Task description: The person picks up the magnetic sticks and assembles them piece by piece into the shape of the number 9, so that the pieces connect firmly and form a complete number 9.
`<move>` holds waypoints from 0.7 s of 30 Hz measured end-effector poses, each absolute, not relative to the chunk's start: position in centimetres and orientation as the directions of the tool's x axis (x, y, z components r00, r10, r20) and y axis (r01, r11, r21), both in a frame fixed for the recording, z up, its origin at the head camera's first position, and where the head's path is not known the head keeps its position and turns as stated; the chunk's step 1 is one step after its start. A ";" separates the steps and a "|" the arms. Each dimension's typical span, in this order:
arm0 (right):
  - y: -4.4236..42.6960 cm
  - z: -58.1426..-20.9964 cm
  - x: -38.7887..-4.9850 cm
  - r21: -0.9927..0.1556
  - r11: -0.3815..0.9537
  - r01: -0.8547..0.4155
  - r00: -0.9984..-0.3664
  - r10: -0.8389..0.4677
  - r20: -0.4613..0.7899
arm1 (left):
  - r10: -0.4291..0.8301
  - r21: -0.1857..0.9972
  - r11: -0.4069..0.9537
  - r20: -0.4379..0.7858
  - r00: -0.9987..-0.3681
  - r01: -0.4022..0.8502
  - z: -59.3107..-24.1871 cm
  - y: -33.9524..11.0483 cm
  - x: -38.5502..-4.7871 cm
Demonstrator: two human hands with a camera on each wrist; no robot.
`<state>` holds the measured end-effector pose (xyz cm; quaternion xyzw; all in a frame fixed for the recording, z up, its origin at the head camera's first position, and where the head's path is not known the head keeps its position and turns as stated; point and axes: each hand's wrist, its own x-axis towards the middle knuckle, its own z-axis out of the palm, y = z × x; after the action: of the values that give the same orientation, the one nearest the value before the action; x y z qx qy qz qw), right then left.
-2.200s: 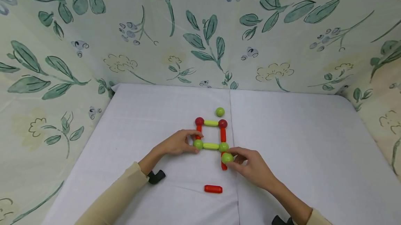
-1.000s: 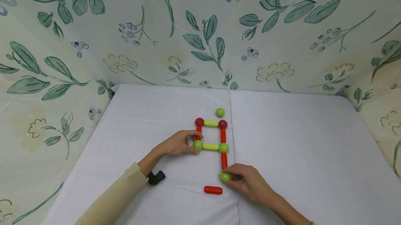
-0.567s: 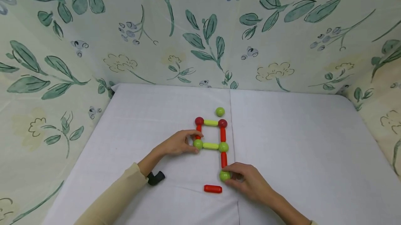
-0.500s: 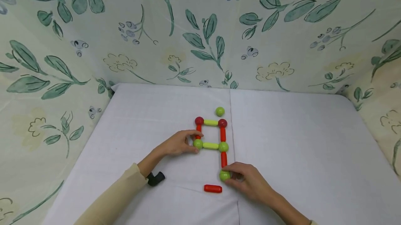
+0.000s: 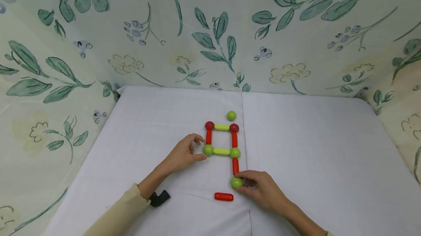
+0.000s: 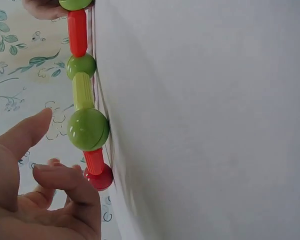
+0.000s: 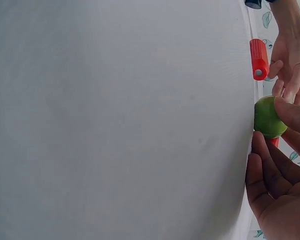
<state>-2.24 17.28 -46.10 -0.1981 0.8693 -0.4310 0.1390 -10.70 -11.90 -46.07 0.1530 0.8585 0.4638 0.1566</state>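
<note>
A flat frame of magnetic rods and balls lies on the white cloth. Two red balls (image 5: 209, 126) form its far corners and two green balls (image 5: 208, 150) its near ones, joined by red and yellow-green rods (image 5: 222, 152). From the near right corner a red rod (image 5: 235, 166) runs toward me, ending in another green ball (image 5: 236, 183). My right hand (image 5: 263, 189) pinches that end ball between thumb and fingers. Just left of the near left corner, my left hand (image 5: 182, 154) hovers with fingers parted, touching nothing; the left wrist view shows a gap to the green ball (image 6: 88, 130).
One loose red rod (image 5: 224, 196) lies in front of the frame, left of the held ball. Beyond the far side sits a loose green ball (image 5: 231, 115). A black wrist device (image 5: 159, 198) shows by the left sleeve. Floral cloth (image 5: 184, 46) hangs behind the table.
My right hand has brought the green ball toward me onto the red rod's near end and still holds it. My left hand has let go of the frame's left corner and drawn back left.
</note>
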 end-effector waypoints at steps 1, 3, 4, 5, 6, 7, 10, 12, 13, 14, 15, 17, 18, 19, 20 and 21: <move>17.3 -46.1 -2.2 -0.804 0.549 -0.227 -0.883 -0.464 -0.068 | 0.411 0.869 0.486 -0.130 -0.902 0.096 -46.1 -12.0 -10.5; 17.3 -46.1 -2.2 -0.803 0.551 -0.227 -0.883 -0.465 -0.070 | 0.444 0.908 0.417 -0.165 -0.881 0.040 -45.9 -12.1 -10.0; 17.3 -46.1 -2.2 -0.802 0.552 -0.227 -0.882 -0.465 -0.071 | 0.464 0.920 0.391 -0.181 -0.867 0.016 -45.8 -12.1 -9.7; 17.3 -46.2 -2.2 -0.802 0.553 -0.225 -0.882 -0.465 -0.074 | 0.482 0.928 0.373 -0.197 -0.854 -0.004 -45.6 -12.0 -9.2; 17.3 -46.2 -2.3 -0.803 0.553 -0.222 -0.882 -0.465 -0.077 | 0.498 0.933 0.358 -0.210 -0.842 -0.021 -45.6 -11.8 -8.8; 17.3 -46.2 -2.3 -0.803 0.553 -0.221 -0.881 -0.466 -0.078 | 0.510 0.937 0.348 -0.218 -0.832 -0.033 -45.5 -11.7 -8.2; 17.3 -46.1 -2.2 -0.803 0.553 -0.223 -0.879 -0.470 -0.079 | 0.532 0.942 0.333 -0.229 -0.815 -0.047 -45.4 -10.9 -6.5; 17.3 -46.1 -2.2 -0.802 0.551 -0.231 -0.878 -0.473 -0.072 | 0.546 0.945 0.321 -0.240 -0.803 -0.063 -45.5 -10.4 -5.5; 17.3 -46.2 -2.2 -0.801 0.550 -0.236 -0.879 -0.473 -0.066 | 0.555 0.947 0.313 -0.244 -0.796 -0.072 -45.6 -10.1 -5.0; 17.3 -46.2 -2.1 -0.801 0.549 -0.239 -0.879 -0.473 -0.062 | 0.562 0.948 0.310 -0.250 -0.789 -0.079 -45.7 -9.9 -4.5; 17.3 -46.2 -2.1 -0.800 0.548 -0.243 -0.879 -0.473 -0.057 | 0.569 0.946 0.314 -0.255 -0.782 -0.080 -45.9 -9.7 -4.0; 17.3 -46.2 -2.1 -0.800 0.547 -0.247 -0.880 -0.473 -0.052 | 0.580 0.938 0.340 -0.262 -0.771 -0.063 -46.2 -9.3 -3.2; 17.3 -46.2 -2.1 -0.800 0.547 -0.247 -0.880 -0.473 -0.051 | 0.586 0.932 0.360 -0.263 -0.767 -0.045 -46.4 -9.1 -2.8; 17.3 -46.2 -2.1 -0.801 0.546 -0.246 -0.880 -0.472 -0.051 | 0.590 0.925 0.381 -0.260 -0.764 -0.020 -46.6 -9.0 -2.5; 17.3 -46.2 -2.0 -0.801 0.546 -0.247 -0.880 -0.472 -0.051 | 0.595 0.916 0.401 -0.256 -0.762 0.004 -46.8 -8.8 -2.2; 17.3 -46.2 -2.0 -0.801 0.546 -0.246 -0.881 -0.471 -0.051 | 0.599 0.908 0.417 -0.251 -0.761 0.029 -46.9 -8.7 -2.0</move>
<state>-2.03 17.32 -46.16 -0.2061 0.8693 -0.4297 0.1310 -2.02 -8.71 -46.86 0.1979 0.7925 0.5023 0.2836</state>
